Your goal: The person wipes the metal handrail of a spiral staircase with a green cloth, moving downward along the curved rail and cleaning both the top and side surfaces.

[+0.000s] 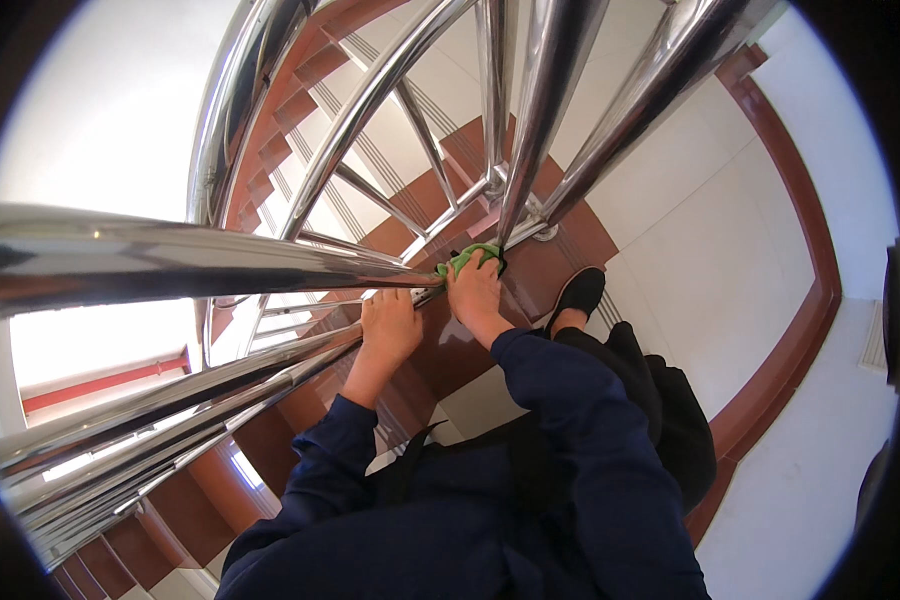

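My right hand (pixel 475 291) presses a crumpled green cloth (pixel 478 257) against the lower rail of a shiny metal stair railing, beside the foot of a post. Just left of it, my left hand (pixel 391 322) rests with bent fingers over a metal bar (pixel 330 334) of the same railing. A thick polished metal tube (pixel 195 259) runs from the left edge towards the cloth. Under the fingers of both hands, part of the rail is hidden.
Brown and white stairs (pixel 195 517) lie at lower left, with more steps (pixel 390 180) beyond the bars. A pale tiled landing (pixel 712 225) with a brown skirting (pixel 784 360) spreads to the right. My black shoe (pixel 581 291) stands near the step edge.
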Demonstrator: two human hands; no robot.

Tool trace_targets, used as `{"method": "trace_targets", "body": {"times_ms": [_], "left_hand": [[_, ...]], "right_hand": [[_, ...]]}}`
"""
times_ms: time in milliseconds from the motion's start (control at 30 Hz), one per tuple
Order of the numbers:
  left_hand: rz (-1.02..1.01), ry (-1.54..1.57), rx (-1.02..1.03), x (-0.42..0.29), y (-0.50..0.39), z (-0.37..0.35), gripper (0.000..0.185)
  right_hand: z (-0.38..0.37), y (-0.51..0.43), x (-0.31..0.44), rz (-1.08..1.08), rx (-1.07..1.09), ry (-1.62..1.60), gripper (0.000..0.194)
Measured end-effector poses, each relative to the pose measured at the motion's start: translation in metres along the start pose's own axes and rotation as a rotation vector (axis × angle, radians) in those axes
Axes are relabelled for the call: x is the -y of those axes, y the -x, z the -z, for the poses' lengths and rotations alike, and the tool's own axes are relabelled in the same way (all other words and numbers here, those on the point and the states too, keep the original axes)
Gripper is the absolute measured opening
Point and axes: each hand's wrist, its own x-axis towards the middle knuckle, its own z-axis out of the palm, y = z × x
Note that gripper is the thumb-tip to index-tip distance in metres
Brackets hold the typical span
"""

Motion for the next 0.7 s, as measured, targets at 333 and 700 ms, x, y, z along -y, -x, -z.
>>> {"method": "trace_targets", "body": {"times_ms": [333,700], "left_hand": [[-0.046,0.061,0.144,0.013,-0.018,-0.021,0.032],[-0.099,-0.02,0.067,0.022,-0.014,-0.029,0.037]], "right_hand": [[0.018,-0.072,0.007,0.341,0.312,0.255,0.037],[-0.013,-0.1,0.043,0.321,0.719,0.453,0.054]]}}
